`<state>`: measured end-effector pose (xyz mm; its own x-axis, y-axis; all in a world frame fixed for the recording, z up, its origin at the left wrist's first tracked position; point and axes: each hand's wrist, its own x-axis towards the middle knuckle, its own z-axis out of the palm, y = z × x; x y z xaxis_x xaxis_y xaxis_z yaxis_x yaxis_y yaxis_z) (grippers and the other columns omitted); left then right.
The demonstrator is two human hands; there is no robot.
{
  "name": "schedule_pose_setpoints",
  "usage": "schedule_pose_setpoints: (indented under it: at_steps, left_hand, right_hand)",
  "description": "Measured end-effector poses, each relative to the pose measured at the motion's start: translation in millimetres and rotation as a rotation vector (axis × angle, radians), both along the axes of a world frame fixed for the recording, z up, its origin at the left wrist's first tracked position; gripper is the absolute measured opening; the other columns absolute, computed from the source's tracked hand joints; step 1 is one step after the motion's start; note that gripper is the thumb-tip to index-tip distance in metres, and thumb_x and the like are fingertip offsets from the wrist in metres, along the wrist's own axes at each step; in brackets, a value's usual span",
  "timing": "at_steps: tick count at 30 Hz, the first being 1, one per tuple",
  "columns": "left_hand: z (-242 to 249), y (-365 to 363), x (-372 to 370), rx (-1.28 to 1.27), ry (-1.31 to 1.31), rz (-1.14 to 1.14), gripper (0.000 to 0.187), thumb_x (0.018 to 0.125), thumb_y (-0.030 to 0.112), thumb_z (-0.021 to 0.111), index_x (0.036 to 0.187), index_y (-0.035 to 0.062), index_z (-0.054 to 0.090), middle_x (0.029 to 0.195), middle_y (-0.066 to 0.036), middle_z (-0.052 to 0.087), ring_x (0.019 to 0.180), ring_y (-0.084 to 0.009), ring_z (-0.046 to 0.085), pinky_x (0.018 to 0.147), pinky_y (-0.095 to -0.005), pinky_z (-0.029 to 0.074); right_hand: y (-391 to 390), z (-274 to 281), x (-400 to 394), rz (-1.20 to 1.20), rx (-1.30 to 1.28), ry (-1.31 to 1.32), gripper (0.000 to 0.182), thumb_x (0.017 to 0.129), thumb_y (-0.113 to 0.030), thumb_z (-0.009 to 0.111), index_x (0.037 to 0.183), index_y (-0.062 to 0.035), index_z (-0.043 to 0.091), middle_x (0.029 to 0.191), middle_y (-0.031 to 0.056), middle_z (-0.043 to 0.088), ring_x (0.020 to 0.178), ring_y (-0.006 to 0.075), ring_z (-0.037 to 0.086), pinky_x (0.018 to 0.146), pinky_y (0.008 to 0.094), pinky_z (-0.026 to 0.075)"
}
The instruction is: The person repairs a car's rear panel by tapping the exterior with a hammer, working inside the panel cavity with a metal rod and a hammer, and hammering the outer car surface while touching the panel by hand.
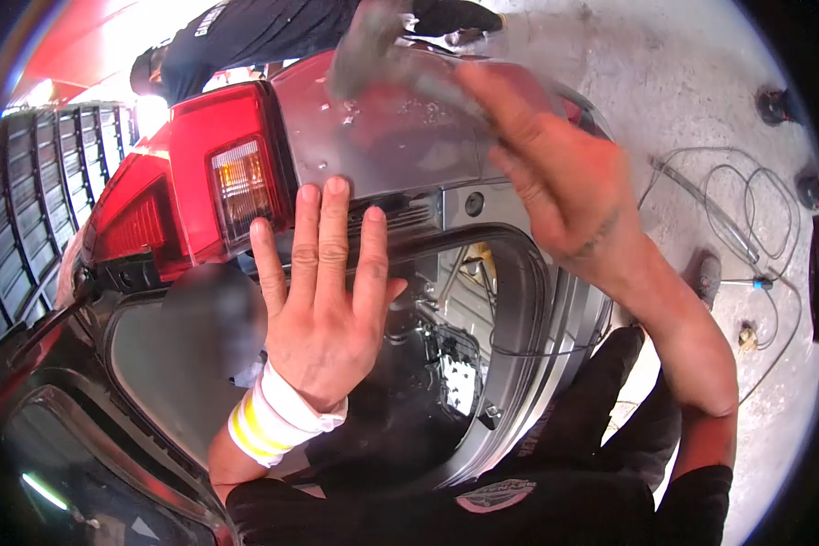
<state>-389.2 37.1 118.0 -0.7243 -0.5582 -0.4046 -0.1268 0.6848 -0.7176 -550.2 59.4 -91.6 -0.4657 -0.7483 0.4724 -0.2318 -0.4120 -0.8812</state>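
My left hand (pixel 323 318) lies open with its fingers spread, wearing a white wristband with yellow stripes. Its fingertips are at the lower edge of a scuffed, greyish-red car body panel (pixel 409 155), beside the red tail light (pixel 205 146). Closed around the handle of a hammer (pixel 364 59), my right hand (pixel 569 187) is raised to the right. The hammer's head is smeared by motion and overlaps the far part of the panel in this view.
Below my hands is the car's open rear, with a rubber-edged frame (pixel 541 282). A person in dark clothing (pixel 273 32) is at the far side of the car. On the concrete floor (pixel 646 73) at right lie a looped cable (pixel 796 218) and a long metal tool (pixel 714 214).
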Motion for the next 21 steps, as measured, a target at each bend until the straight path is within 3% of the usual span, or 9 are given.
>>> schedule_pose_setpoints:
  at_steps: [3,6,12,14,18,21]
  left_hand:
    - [0.8,0.3,-1.4,-0.001,-0.019,0.004,0.066,0.095,0.039,0.065,0.151,0.0063,0.048,0.161,-0.025,0.040,0.152,-0.0412,0.034,0.122,-0.0680,0.015]
    - [-0.3,-0.1,-1.6,0.002,-0.005,0.004,0.066,0.096,0.039,0.064,0.151,0.0064,0.049,0.161,-0.025,0.040,0.152,-0.0414,0.034,0.122,-0.0681,0.015]
    - [-0.3,-0.4,-0.3,0.004,-0.006,0.000,0.064,0.097,0.040,0.063,0.150,0.0068,0.050,0.161,-0.024,0.039,0.152,-0.0413,0.034,0.122,-0.0679,0.015]
    - [-0.7,-1.1,-0.1,0.006,-0.002,-0.005,0.064,0.097,0.041,0.062,0.150,0.0070,0.050,0.161,-0.024,0.040,0.152,-0.0412,0.035,0.122,-0.0676,0.015]
    - [-0.1,-1.8,3.5,-0.003,-0.011,-0.012,0.063,0.098,0.042,0.061,0.149,0.0069,0.051,0.160,-0.025,0.041,0.152,-0.0412,0.035,0.122,-0.0672,0.015]
    - [-1.5,-1.8,2.1,0.003,0.003,-0.008,0.061,0.099,0.042,0.061,0.148,0.0066,0.052,0.159,-0.025,0.042,0.152,-0.0411,0.035,0.122,-0.0669,0.015]
  right_hand:
    - [6.4,9.0,-4.2,0.104,0.126,0.158,0.065,0.095,-0.004,0.066,0.154,-0.0250,0.050,0.076,0.0133,0.059,0.066,0.0317,0.058,0.065,0.0404,0.051]
    - [2.2,16.9,-6.2,-0.006,0.084,0.067,0.065,0.095,-0.006,0.067,0.154,-0.0262,0.050,0.074,0.0121,0.058,0.066,0.0318,0.059,0.064,0.0412,0.051]
    - [-8.6,9.3,-12.8,0.007,0.038,0.175,0.064,0.096,-0.008,0.065,0.155,-0.0276,0.049,0.071,0.0110,0.055,0.065,0.0318,0.058,0.064,0.0420,0.050]
    - [-13.1,14.7,-14.2,-0.075,-0.016,0.079,0.064,0.096,-0.007,0.065,0.155,-0.0275,0.049,0.073,0.0114,0.057,0.067,0.0322,0.059,0.065,0.0424,0.051]
    - [-4.9,10.7,-11.7,0.065,0.170,0.225,0.063,0.097,-0.007,0.064,0.155,-0.0266,0.049,0.080,0.0130,0.064,0.071,0.0338,0.063,0.070,0.0430,0.053]
    - [-9.3,7.5,-16.0,0.062,0.145,0.191,0.064,0.096,-0.007,0.064,0.155,-0.0261,0.049,0.082,0.0133,0.064,0.073,0.0342,0.064,0.071,0.0429,0.053]
